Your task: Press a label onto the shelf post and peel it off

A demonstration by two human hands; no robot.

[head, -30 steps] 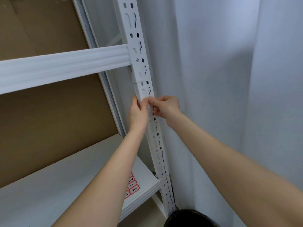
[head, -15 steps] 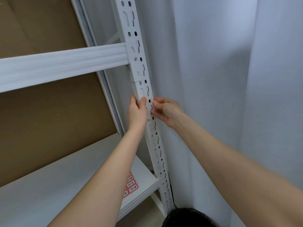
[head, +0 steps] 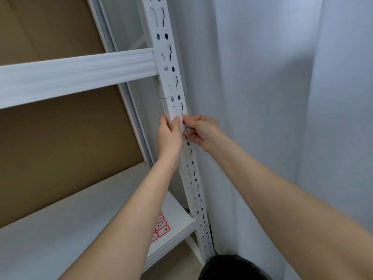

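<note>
Since the earlier frames, we find both hands barely shifted on the post (head: 193,176). Left hand (head: 168,138) grips its front edge, thumb on the face, just below the joint. Right hand (head: 202,132) pinches the post's right edge, fingers (head: 188,119) curled, level with the left thumb. Beam (head: 76,75) above; shelf (head: 60,229) with red labels (head: 161,229) well below.

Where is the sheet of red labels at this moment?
In the head view, the sheet of red labels lies on the lower shelf at its right end, beside the slotted post.
</note>
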